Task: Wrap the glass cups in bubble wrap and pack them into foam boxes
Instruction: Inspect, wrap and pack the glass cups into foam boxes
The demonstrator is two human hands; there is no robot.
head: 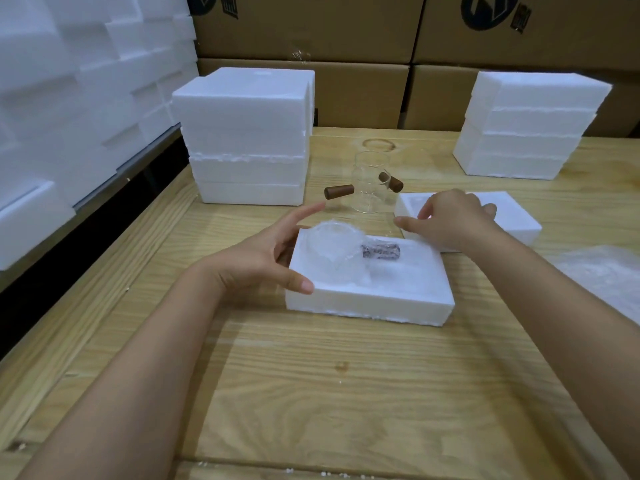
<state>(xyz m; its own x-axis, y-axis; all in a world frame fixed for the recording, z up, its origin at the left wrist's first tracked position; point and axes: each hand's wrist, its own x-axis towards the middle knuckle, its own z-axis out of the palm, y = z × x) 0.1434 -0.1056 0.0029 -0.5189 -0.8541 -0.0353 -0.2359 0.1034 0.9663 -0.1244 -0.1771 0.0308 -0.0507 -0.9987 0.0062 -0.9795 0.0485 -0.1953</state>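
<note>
The wrapped glass cup (332, 247) lies on its side in the hollow of the foam box (381, 303) at mid-frame, just right of the left hand (263, 254). That hand's fingers are spread and straight, and the thumb touches the box's near left corner. Cloudy bubble wrap covers the cup, and its dark handle shows through. The right hand (450, 220) lies on the foam lid (519, 226) at centre right with its fingers bent. Whether they grip it I cannot tell.
</note>
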